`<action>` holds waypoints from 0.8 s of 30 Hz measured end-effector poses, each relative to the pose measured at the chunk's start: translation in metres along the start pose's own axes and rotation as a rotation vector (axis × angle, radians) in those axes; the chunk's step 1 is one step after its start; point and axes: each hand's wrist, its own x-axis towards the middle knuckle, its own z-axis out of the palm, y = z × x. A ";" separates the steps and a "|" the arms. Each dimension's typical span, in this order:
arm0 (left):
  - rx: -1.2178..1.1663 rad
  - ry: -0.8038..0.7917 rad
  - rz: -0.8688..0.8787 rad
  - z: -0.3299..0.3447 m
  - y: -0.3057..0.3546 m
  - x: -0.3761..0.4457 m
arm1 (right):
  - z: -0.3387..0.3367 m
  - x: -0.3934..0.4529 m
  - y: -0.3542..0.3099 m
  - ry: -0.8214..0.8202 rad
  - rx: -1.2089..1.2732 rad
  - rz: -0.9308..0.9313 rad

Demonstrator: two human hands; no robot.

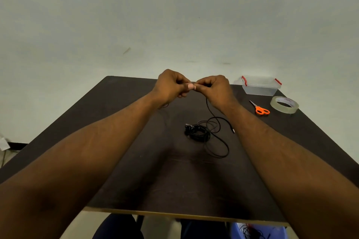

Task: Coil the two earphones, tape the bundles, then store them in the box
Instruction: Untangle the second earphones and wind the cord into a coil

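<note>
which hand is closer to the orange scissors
Right. The right hand is raised just left of the orange scissors; the left hand is beyond it, farther left.

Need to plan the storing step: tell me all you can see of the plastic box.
The plastic box is a clear, shallow rectangular tub with red clip latches at its two ends. It stands upright at the far right corner of the dark table, beyond the orange scissors and tape roll. Nothing touches it, and it looks empty; whether a lid is on I cannot tell.
</note>
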 end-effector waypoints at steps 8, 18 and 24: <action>0.176 0.267 -0.117 -0.088 -0.046 0.003 | -0.050 0.001 0.023 0.006 0.067 0.134; 0.183 0.276 -0.179 -0.126 -0.084 -0.012 | -0.063 0.005 0.026 -0.036 0.119 0.209; 0.191 0.297 -0.200 -0.124 -0.084 -0.012 | -0.060 0.005 0.027 -0.011 0.112 0.187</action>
